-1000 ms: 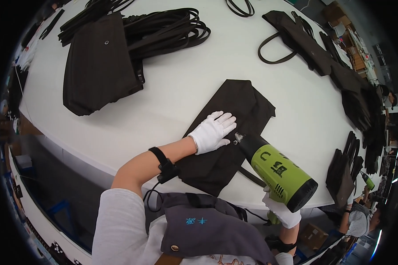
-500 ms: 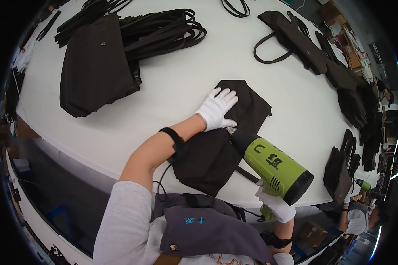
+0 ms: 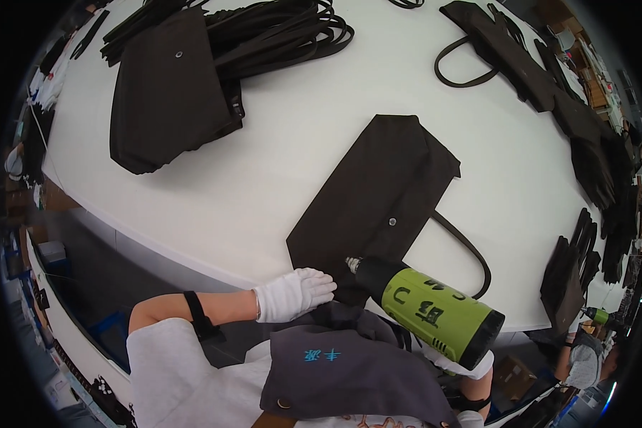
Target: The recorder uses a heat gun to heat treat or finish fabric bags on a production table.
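Observation:
A dark brown fabric bag (image 3: 378, 171) lies flat before me, with a snap button on its face and a loop handle (image 3: 471, 246) out to the right. My left hand (image 3: 294, 294), in a white glove, rests on the bag's near end, fingers stretched out and holding nothing. In my gloved right hand (image 3: 471, 365) is a green heat gun (image 3: 435, 314); its body hides most of the fingers. The gun's metal nozzle (image 3: 352, 265) points left, over the near part of the bag, just beyond my left fingertips. Whether the nozzle touches the fabric, I cannot tell.
A stack of dark bags (image 3: 167, 93) with many looped handles sits at the far left of the white table (image 3: 321, 135). More dark bags (image 3: 506, 57) line the right side. Beyond the right edge, another person (image 3: 585, 357) is near a second green heat gun (image 3: 598, 314).
My left hand has slid from the bag's middle to its near end, uncovering the snap button. The heat gun has come nearer to me with its nozzle. The view has shifted slightly.

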Demonstrator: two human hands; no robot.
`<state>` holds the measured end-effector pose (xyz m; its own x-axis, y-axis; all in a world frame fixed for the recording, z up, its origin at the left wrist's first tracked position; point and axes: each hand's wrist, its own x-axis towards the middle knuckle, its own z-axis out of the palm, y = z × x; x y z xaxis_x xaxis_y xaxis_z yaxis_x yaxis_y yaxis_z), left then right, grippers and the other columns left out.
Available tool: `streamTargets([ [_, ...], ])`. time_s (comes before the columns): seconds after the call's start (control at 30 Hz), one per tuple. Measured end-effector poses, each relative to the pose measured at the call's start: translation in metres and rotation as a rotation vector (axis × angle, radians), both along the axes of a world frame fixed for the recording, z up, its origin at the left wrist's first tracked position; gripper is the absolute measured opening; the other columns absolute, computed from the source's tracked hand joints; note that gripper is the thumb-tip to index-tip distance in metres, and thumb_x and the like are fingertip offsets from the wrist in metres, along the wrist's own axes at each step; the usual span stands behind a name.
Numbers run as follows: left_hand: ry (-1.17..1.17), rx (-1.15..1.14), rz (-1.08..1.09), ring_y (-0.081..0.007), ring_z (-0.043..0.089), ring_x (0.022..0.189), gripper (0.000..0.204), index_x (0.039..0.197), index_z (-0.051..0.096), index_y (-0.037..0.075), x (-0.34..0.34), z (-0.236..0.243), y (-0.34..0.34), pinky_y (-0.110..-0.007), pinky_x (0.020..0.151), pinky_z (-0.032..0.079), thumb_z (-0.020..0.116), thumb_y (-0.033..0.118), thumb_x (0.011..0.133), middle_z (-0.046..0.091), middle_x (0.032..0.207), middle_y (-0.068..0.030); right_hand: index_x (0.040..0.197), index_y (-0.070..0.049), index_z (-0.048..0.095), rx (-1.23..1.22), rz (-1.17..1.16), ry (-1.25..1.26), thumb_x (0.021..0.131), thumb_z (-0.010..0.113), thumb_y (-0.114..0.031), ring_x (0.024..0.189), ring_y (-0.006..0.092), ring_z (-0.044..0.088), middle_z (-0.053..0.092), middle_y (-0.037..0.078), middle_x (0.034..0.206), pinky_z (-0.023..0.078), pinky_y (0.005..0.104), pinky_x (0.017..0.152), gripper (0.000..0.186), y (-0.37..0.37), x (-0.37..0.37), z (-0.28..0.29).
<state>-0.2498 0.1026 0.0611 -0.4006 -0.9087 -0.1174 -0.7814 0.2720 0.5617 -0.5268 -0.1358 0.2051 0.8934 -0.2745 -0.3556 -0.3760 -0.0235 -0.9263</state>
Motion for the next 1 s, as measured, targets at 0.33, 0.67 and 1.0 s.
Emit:
streamTargets([
  [0.33, -0.038, 0.095, 0.002, -0.0267, 0.048, 0.128, 0.046, 0.127, 0.055, 0.003, -0.004, 0.016, 0.026, -0.037, 0.108, 0.035, 0.049, 0.018, 0.083, 0.052, 0.135, -0.0143, 0.122, -0.011, 0.062, -0.446, 0.444, -0.078, 0.080, 0.070, -0.019, 0.118, 0.0310, 0.054, 0.060, 0.010, 0.125, 0.038, 0.0448, 0.104, 0.044, 0.017, 0.010, -0.038],
  [0.67, 0.268, 0.163, 0.329, -0.0300, 0.063, 0.093, 0.029, 0.106, 0.063, 0.002, -0.005, 0.007, 0.049, -0.041, 0.083, 0.048, 0.059, 0.015, 0.081, 0.064, 0.105, -0.0138, 0.109, -0.010, 0.068, -0.622, 0.304, -0.092, 0.077, 0.074, -0.014, 0.097, 0.0276, 0.064, 0.066, 0.008, 0.108, 0.051, 0.0366, 0.083, 0.034, 0.014, 0.041, -0.046],
  [1.0, -0.074, -0.104, 0.941, -0.0337, 0.058, 0.092, 0.077, 0.125, 0.052, 0.004, 0.028, 0.004, -0.022, -0.043, 0.082, 0.046, 0.077, 0.049, 0.068, 0.059, 0.110, -0.0177, 0.113, -0.010, 0.067, -0.851, 0.471, -0.064, 0.070, 0.076, -0.015, 0.107, 0.0304, 0.061, 0.065, 0.011, 0.115, 0.046, 0.0431, 0.095, 0.044, 0.000, 0.034, -0.011],
])
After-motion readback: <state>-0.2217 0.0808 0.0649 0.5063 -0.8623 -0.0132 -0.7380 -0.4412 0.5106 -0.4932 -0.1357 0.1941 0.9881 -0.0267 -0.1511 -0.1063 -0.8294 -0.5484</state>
